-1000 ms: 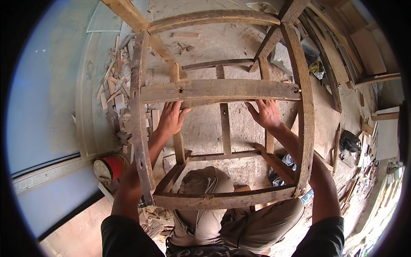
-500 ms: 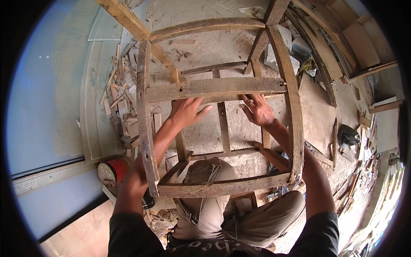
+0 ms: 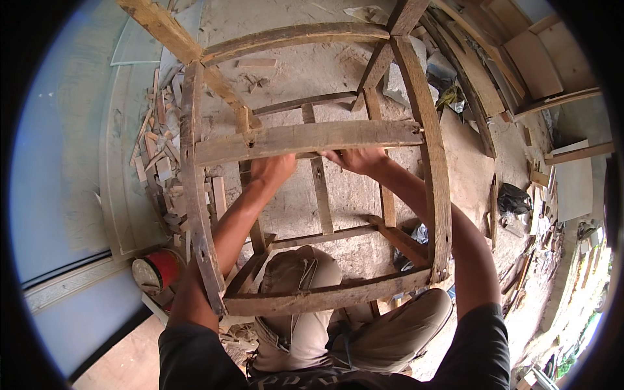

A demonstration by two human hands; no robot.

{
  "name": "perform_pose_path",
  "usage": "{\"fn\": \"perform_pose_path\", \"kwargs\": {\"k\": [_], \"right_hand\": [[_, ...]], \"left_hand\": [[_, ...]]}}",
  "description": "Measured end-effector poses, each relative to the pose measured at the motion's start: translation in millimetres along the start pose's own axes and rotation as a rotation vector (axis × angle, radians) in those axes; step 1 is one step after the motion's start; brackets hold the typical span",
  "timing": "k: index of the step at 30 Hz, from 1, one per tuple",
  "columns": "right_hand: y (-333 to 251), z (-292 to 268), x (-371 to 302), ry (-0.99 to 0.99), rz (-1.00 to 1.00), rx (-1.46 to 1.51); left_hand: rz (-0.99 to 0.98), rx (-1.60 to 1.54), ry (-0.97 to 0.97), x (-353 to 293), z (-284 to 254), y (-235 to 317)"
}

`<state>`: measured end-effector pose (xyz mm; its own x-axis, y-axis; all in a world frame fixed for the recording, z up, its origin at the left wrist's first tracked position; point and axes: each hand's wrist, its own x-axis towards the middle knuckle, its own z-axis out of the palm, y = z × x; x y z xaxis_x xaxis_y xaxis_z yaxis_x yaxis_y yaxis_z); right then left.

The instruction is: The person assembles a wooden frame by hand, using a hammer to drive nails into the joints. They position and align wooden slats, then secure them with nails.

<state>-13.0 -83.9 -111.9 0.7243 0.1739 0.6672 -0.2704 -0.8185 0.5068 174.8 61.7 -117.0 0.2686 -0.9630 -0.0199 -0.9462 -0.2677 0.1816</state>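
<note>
A rough wooden frame (image 3: pixel 312 299) of old brown bars, shaped like a chair or stool frame, stands over my legs. Both my arms pass inside its side bars and reach the wide middle crossbar (image 3: pixel 312 141). Just below that bar's left half, my left hand (image 3: pixel 276 168) is closed, its fingertips hidden behind the wood. My right hand (image 3: pixel 359 160) is closed under the right half, the thumb side pointing left along a thinner rail behind. Between the two hands there is a small gap. Both hands appear to hold the frame's wood from beneath.
Wood offcuts (image 3: pixel 159 149) lie piled at the left, beside a pale blue panel (image 3: pixel 62 162). A red can (image 3: pixel 156 270) stands near my left elbow. Long boards (image 3: pixel 465 84), a black bag (image 3: pixel 513 198) and wooden boxes (image 3: pixel 533 58) are at the right.
My hands, spread open under the crossbar before, have closed around the wood, the right one moving left toward the other. The frame appears shifted slightly left and tilted in view.
</note>
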Motion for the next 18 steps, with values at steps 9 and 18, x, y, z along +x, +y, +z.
{"fn": "perform_pose_path", "kwargs": {"k": [9,18], "right_hand": [[-22,33,-17,0.056,0.031,-0.054],[-29,39,-46,-0.047,-0.027,-0.320]], "left_hand": [[0.012,0.023,0.161,-3,8,-16],[-0.051,-0.124,0.077,0,6,0]]}}
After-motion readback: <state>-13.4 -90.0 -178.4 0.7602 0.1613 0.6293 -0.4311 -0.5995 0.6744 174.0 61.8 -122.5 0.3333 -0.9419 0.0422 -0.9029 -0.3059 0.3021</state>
